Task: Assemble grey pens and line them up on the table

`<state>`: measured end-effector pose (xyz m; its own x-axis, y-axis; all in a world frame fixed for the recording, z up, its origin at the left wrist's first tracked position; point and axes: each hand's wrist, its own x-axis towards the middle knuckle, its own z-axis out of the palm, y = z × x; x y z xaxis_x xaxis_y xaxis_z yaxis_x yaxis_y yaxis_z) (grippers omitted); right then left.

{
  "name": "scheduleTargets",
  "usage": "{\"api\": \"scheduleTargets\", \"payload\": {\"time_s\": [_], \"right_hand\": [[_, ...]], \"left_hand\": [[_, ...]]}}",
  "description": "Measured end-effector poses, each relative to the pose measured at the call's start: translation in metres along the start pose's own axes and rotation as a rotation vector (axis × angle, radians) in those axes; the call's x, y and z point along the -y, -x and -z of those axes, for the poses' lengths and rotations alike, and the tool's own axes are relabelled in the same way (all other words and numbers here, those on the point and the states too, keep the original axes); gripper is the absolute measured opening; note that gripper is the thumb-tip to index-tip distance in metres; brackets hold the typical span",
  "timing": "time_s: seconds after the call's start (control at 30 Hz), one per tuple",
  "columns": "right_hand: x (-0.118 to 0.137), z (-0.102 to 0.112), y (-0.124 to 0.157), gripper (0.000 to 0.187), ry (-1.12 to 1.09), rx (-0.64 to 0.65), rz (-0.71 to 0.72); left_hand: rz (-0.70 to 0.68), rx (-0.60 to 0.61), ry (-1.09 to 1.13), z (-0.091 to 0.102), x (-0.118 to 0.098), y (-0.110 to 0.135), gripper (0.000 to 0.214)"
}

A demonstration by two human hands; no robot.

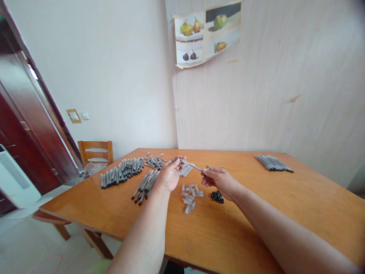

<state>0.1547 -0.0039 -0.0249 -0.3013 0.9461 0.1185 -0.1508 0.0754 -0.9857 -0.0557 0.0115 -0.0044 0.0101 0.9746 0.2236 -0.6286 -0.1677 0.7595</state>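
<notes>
My left hand (170, 174) is raised over the wooden table (256, 213) with its fingers pinched round one end of a thin grey pen part (192, 166). My right hand (217, 179) pinches the other end of it, and the two hands meet above the table's middle. Under them lie a small heap of clear caps (190, 195) and a little cluster of black plugs (217, 196). Left of my left hand lie loose grey tubes (146, 183).
A long row of grey tubes (121, 172) lies toward the table's left end, with more (154, 161) behind. A bundle of finished grey pens (273, 163) rests at the far right. A wooden chair (96, 152) stands beyond the left corner, near a dark red door.
</notes>
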Motion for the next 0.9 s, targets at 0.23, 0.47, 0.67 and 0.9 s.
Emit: {"api": "scheduleTargets", "payload": {"time_s": [0.23, 0.47, 0.67, 0.9], "right_hand": [[-0.001, 0.001, 0.0, 0.035, -0.064, 0.017, -0.051], [0.002, 0.0, 0.001, 0.031, -0.093, 0.025, -0.103], [0.003, -0.002, 0.001, 0.031, -0.082, 0.021, -0.095], [0.001, -0.003, 0.0, 0.031, -0.059, -0.053, -0.052]], "left_hand": [[-0.021, 0.007, -0.002, -0.003, -0.001, 0.002, 0.012], [-0.034, 0.035, 0.003, -0.004, -0.002, 0.003, 0.013], [-0.036, 0.019, 0.004, -0.006, 0.002, 0.003, 0.014], [0.044, 0.05, -0.061, -0.016, 0.011, 0.009, 0.029]]}}
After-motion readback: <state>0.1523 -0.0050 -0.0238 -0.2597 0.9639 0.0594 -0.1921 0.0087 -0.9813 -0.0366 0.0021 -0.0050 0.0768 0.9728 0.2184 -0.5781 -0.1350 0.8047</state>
